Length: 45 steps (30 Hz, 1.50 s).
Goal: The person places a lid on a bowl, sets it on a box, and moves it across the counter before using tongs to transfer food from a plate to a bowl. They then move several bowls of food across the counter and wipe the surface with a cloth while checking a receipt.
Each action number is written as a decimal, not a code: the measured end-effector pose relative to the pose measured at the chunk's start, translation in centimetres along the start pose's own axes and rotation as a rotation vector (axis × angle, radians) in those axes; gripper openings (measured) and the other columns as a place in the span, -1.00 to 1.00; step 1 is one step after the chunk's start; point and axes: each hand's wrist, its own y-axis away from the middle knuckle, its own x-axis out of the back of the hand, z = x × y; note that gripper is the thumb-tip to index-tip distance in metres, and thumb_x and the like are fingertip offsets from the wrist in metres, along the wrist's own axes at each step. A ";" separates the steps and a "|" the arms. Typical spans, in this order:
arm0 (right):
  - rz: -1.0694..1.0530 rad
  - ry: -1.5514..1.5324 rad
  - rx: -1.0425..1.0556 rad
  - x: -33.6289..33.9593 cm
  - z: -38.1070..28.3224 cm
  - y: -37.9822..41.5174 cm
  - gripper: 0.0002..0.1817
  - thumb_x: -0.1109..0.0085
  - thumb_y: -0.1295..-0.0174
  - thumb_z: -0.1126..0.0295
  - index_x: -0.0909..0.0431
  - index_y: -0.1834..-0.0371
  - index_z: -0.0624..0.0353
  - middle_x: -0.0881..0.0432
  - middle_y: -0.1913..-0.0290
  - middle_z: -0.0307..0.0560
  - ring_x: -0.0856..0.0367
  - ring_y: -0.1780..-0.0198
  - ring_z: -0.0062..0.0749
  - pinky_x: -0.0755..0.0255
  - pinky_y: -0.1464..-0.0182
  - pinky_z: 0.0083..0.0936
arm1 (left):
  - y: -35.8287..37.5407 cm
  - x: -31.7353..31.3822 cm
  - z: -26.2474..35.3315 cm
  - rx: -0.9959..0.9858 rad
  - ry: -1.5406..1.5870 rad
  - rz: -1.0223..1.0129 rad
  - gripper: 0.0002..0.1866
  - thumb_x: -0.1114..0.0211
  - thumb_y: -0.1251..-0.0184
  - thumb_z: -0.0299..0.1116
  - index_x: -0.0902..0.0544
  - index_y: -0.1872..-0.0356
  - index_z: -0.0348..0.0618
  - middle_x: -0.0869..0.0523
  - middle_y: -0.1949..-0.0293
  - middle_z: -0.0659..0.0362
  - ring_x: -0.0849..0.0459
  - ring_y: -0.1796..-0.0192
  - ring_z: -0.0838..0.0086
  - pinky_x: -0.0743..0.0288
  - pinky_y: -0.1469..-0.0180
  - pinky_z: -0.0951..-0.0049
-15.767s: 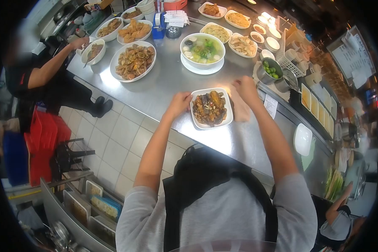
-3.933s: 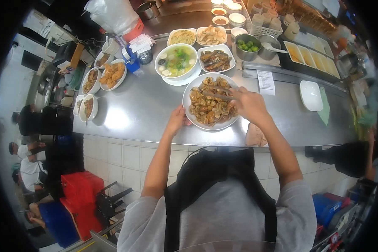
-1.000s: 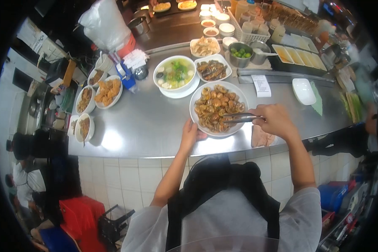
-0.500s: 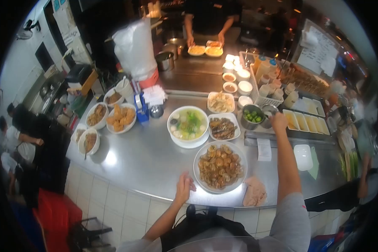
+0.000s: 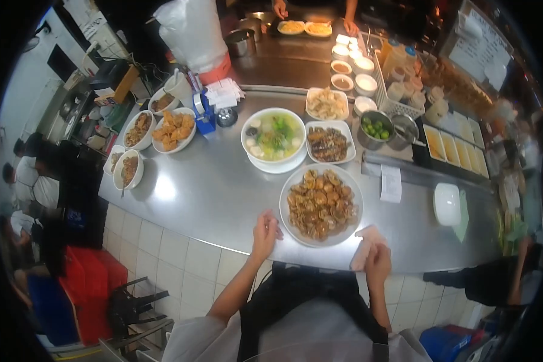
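Observation:
A large white plate of clams in brown sauce (image 5: pixel 321 204) lies near the front edge of the steel counter. Just left of its rim is my left hand (image 5: pixel 265 235), empty, its fingers loosely bent and apart. My right hand (image 5: pixel 378 263) is at the counter's edge, fingers closed on a pinkish-brown cloth (image 5: pixel 364 242), which lies against the lower right of the plate. Behind the plate stand a white bowl of soup with greens (image 5: pixel 276 136) and a square dish of dark glazed food (image 5: pixel 329 143).
Bowls of fried food (image 5: pixel 174 130) stand at the left. On the right are a metal pot of green limes (image 5: pixel 375 128), another metal pot (image 5: pixel 404 131), a paper slip (image 5: pixel 391 184) and a white dish (image 5: pixel 447 205). Across the counter, a person's hands (image 5: pixel 350 26) are near two filled dishes.
My right hand has come back from the metal pot beside the limes and down to the cloth. My left hand stays beside the plate. The view has tilted downward.

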 end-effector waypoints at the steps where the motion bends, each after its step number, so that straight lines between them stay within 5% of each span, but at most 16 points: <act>1: -0.015 -0.009 -0.023 0.4 -0.8 -0.3 -0.81 0.00 -0.18 0.36 -0.49 0.21 0.20 -0.48 0.28 0.14 -0.53 0.28 0.03 -0.38 0.24 -0.17 | -0.1 -0.3 0.2 -0.022 0.065 0.023 -0.61 0.05 -0.38 -0.41 -0.20 -0.16 -0.34 -0.46 0.32 0.10 -0.51 0.54 0.57 -0.50 0.54 0.60; 5: -0.119 -0.007 -0.145 1.1 -1.9 -1.1 -0.80 -0.01 -0.11 0.47 -0.53 0.20 0.14 -0.45 0.28 0.11 -0.49 0.23 -0.03 -0.36 0.22 -0.21 | 0.5 -0.8 2.9 0.038 0.095 0.054 -0.68 0.01 -0.31 -0.53 -0.39 -0.09 -0.27 -0.42 0.32 0.12 -0.50 0.43 0.52 -0.46 0.44 0.56; 7: -0.005 0.099 0.023 1.6 -3.8 -1.2 -0.74 -0.06 0.03 0.53 -0.60 0.23 0.06 -0.43 0.31 0.03 -0.41 0.22 -0.11 -0.35 0.21 -0.30 | 0.5 -0.6 3.4 -0.538 -0.585 0.105 -0.68 -0.01 -0.18 -0.66 -0.60 0.09 -0.16 -0.37 0.33 0.12 -0.46 0.29 0.44 -0.40 0.31 0.49; 11: 0.022 0.022 0.287 2.4 -7.0 -2.4 -0.68 -0.10 0.14 0.57 -0.63 0.26 0.00 -0.41 0.33 -0.04 -0.34 0.21 -0.17 -0.32 0.19 -0.36 | 0.7 -1.3 7.9 -0.436 -0.482 0.113 -0.63 0.01 -0.08 -0.72 -0.68 0.24 -0.09 -0.35 0.34 0.08 -0.40 0.22 0.37 -0.33 0.23 0.45; 14: 0.026 0.043 0.292 1.5 -6.0 -3.8 -0.75 -0.13 0.12 0.55 -0.64 0.31 0.06 -0.43 0.36 -0.01 -0.39 0.24 -0.11 -0.34 0.21 -0.31 | -1.4 -0.4 9.1 -0.455 -0.691 0.120 -0.67 -0.02 -0.11 -0.68 -0.63 0.16 -0.13 -0.37 0.32 0.05 -0.42 0.28 0.36 -0.34 0.25 0.46; 16: 0.006 0.012 0.110 0.4 -3.6 -3.5 -0.83 -0.18 0.09 0.49 -0.63 0.37 0.12 -0.46 0.39 0.02 -0.43 0.26 -0.07 -0.34 0.24 -0.27 | -2.1 0.2 8.1 -0.184 -0.446 0.075 -0.70 -0.07 -0.14 -0.62 -0.58 0.10 -0.17 -0.40 0.32 0.04 -0.43 0.34 0.35 -0.35 0.26 0.44; 17: 0.022 0.007 0.118 0.2 -3.1 -3.2 -0.83 -0.18 0.09 0.49 -0.63 0.37 0.12 -0.46 0.39 0.02 -0.43 0.26 -0.07 -0.34 0.24 -0.27 | -2.6 1.0 6.7 -0.240 -0.476 0.043 -0.69 -0.15 -0.20 -0.51 -0.53 0.00 -0.17 -0.39 0.35 0.19 -0.41 0.35 0.56 -0.35 0.32 0.59; 21: -0.079 0.020 0.051 0.6 -1.7 -3.0 -0.86 -0.20 0.05 0.43 -0.60 0.38 0.18 -0.50 0.39 0.06 -0.48 0.32 -0.07 -0.37 0.31 -0.27 | -2.4 1.4 7.1 -0.219 -0.404 0.096 -0.76 -0.13 -0.20 -0.49 -0.57 0.09 -0.21 -0.57 0.34 0.06 -0.54 0.40 0.40 -0.41 0.31 0.49; 24: -0.078 -0.133 0.006 2.1 -1.7 -3.1 -0.87 -0.14 -0.04 0.40 -0.55 0.40 0.22 -0.52 0.39 0.02 -0.50 0.38 -0.18 -0.37 0.34 -0.36 | -1.1 0.9 9.5 -0.184 -0.336 -0.011 -0.80 -0.16 -0.22 -0.47 -0.61 0.15 -0.24 -0.64 0.31 0.07 -0.59 0.38 0.46 -0.43 0.32 0.54; 28: -0.022 -0.425 -0.118 5.8 -2.8 -2.1 -0.85 -0.03 -0.21 0.36 -0.42 0.38 0.23 -0.47 0.46 -0.18 -0.43 0.48 -0.50 -0.34 0.42 -0.53 | -0.4 -4.0 12.1 0.010 0.227 -0.765 -0.83 -0.13 -0.26 -0.48 -0.63 0.19 -0.28 -0.64 0.24 0.02 -0.60 0.30 0.51 -0.48 0.26 0.54; 30: -0.059 -0.464 -0.179 7.4 -3.3 -1.2 -0.87 -0.01 -0.23 0.38 -0.38 0.37 0.22 -0.44 0.48 -0.22 -0.39 0.46 -0.58 -0.29 0.44 -0.60 | -0.6 -8.0 12.0 -0.261 0.051 -0.923 -0.79 -0.16 -0.25 -0.39 -0.63 0.17 -0.25 -0.64 0.23 0.04 -0.61 0.28 0.48 -0.49 0.27 0.53; 32: -0.093 -0.508 -0.234 8.5 -4.6 -0.8 -0.88 0.01 -0.25 0.41 -0.35 0.37 0.22 -0.41 0.49 -0.27 -0.34 0.45 -0.66 -0.25 0.45 -0.67 | 0.2 -11.2 14.4 -0.117 -0.108 -0.955 -0.75 -0.23 -0.19 -0.29 -0.63 0.17 -0.20 -0.65 0.23 0.02 -0.62 0.28 0.44 -0.48 0.27 0.51; 35: -0.190 -0.777 -0.268 9.0 -6.3 0.1 -0.87 -0.06 -0.22 0.40 -0.37 0.41 0.20 -0.42 0.51 -0.29 -0.33 0.47 -0.71 -0.23 0.46 -0.72 | 1.5 -14.7 12.5 -0.271 -0.181 -1.056 -0.73 -0.28 -0.13 -0.23 -0.65 0.23 -0.19 -0.66 0.34 -0.01 -0.62 0.37 0.40 -0.46 0.31 0.46; 40: -0.376 -0.700 -0.247 10.6 -4.8 1.3 -0.82 -0.22 -0.08 0.43 -0.41 0.54 0.22 -0.41 0.59 -0.32 -0.33 0.58 -0.71 -0.21 0.54 -0.73 | 1.8 -16.0 11.5 -0.340 -0.035 -0.946 -0.82 -0.26 -0.09 -0.33 -0.66 0.39 -0.25 -0.63 0.52 -0.03 -0.59 0.51 0.21 -0.46 0.37 0.39; 44: -0.235 -0.760 -0.253 10.8 -2.7 0.7 -0.78 -0.23 -0.08 0.39 -0.37 0.55 0.16 -0.43 0.59 -0.29 -0.37 0.59 -0.69 -0.29 0.55 -0.71 | 0.7 -14.0 14.2 -0.344 -0.309 -0.971 -0.73 -0.22 -0.10 -0.40 -0.59 0.13 -0.18 -0.66 0.32 -0.03 -0.65 0.29 0.20 -0.48 0.22 0.34; 45: -0.123 -0.763 -0.263 11.1 -3.0 -0.1 -0.77 -0.23 -0.09 0.37 -0.34 0.54 0.14 -0.42 0.59 -0.29 -0.37 0.59 -0.69 -0.30 0.55 -0.71 | 0.0 -12.5 14.0 -0.449 -0.374 -0.744 -0.67 -0.20 -0.12 -0.42 -0.53 0.03 -0.17 -0.64 0.18 0.00 -0.64 0.16 0.19 -0.48 0.12 0.34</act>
